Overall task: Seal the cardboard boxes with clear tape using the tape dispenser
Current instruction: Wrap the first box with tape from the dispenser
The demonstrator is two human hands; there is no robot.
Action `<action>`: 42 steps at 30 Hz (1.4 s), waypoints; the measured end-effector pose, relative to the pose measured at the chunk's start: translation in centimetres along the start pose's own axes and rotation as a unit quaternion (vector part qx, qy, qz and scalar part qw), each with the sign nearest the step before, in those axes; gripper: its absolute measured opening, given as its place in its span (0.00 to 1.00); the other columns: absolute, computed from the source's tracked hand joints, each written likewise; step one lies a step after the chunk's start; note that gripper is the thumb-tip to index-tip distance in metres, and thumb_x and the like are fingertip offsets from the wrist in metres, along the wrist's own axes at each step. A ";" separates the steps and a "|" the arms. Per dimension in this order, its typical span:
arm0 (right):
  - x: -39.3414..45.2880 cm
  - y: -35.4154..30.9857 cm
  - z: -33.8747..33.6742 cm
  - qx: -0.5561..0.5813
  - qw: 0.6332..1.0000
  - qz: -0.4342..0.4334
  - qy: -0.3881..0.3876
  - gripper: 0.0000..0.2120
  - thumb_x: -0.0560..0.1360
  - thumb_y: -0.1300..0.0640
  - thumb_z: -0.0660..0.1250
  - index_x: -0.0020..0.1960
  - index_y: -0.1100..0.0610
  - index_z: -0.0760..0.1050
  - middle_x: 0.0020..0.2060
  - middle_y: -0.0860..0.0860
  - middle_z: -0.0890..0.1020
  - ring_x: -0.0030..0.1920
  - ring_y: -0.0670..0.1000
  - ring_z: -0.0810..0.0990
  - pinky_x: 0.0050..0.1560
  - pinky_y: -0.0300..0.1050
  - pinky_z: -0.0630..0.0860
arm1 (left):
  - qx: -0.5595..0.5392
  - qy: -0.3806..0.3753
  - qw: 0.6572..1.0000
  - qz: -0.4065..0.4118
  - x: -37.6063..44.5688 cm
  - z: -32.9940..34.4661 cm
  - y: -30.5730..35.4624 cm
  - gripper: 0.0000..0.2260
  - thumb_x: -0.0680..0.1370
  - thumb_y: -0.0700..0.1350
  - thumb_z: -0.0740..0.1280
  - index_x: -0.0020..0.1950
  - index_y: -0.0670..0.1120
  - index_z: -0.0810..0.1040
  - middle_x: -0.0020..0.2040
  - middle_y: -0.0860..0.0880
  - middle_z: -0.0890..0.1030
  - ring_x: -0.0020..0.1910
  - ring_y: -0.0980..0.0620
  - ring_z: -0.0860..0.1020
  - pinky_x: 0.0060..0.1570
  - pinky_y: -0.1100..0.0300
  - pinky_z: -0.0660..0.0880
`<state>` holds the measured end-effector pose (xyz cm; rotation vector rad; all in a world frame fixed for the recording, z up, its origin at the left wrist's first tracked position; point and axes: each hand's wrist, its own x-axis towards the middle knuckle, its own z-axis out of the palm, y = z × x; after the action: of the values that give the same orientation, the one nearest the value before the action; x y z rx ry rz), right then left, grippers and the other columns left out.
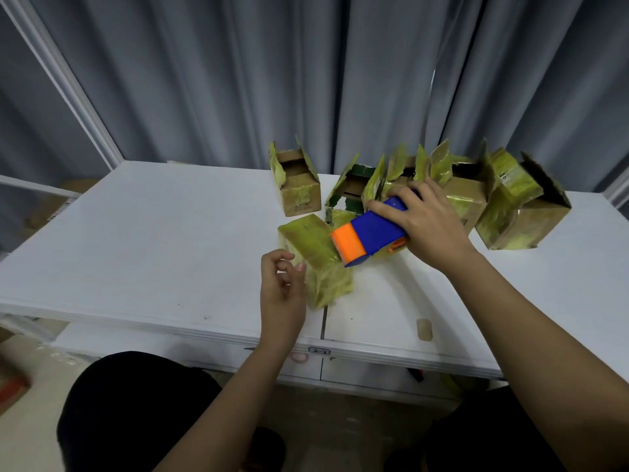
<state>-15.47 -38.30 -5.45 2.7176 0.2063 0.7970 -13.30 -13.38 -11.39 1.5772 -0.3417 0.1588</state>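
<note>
The small closed cardboard box wrapped in shiny yellow-green tape (315,258) sits tipped up on one corner on the white counter (136,240), near its front edge. The blue and orange plastic tape dispenser (369,233) is just beside the box on its right, with the orange end at the box top. The right hand (425,223) grips the dispenser with curled fingers. The left hand (282,287) is by the box's left side, fingers loosely bent, holding nothing. With nothing steadying it, the box could slide or fall over when the dispenser pushes, and the tape could go on crooked. The open cardboard boxes (510,206) behind it could get bumped.
</note>
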 end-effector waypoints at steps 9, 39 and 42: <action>-0.4 -1.4 0.4 -0.010 1.000 -0.021 -0.013 0.33 0.63 0.58 0.79 0.66 0.52 0.73 0.52 0.60 0.77 0.52 0.64 0.75 0.61 0.62 0.69 | -0.022 0.013 0.987 -0.157 -0.5 -0.6 -2.8 0.04 0.80 0.41 0.63 0.52 0.49 0.69 0.40 0.49 0.74 0.36 0.54 0.75 0.36 0.64 0.71; -0.9 -2.0 -0.2 0.113 0.982 0.048 -0.146 0.43 0.64 0.48 0.78 0.74 0.50 0.62 0.63 0.54 0.70 0.60 0.57 0.66 0.50 0.51 0.73 | 0.390 -0.275 0.865 0.156 5.3 1.0 -4.6 0.56 0.62 0.74 0.64 0.77 0.39 0.50 0.77 0.43 0.57 0.76 0.46 0.54 0.73 0.40 0.52; -2.4 -2.1 -0.1 0.236 0.964 0.083 -0.087 0.37 0.64 0.56 0.76 0.68 0.53 0.65 0.68 0.52 0.65 0.63 0.54 0.67 0.50 0.42 0.71 | 0.364 -0.294 0.860 0.202 6.5 0.0 -5.7 0.45 0.70 0.60 0.72 0.77 0.40 0.55 0.75 0.43 0.62 0.76 0.45 0.57 0.74 0.41 0.51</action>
<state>-17.67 -36.80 -7.30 3.2733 0.1434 0.6052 -5.43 -14.07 -14.79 2.2759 -1.2105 0.1296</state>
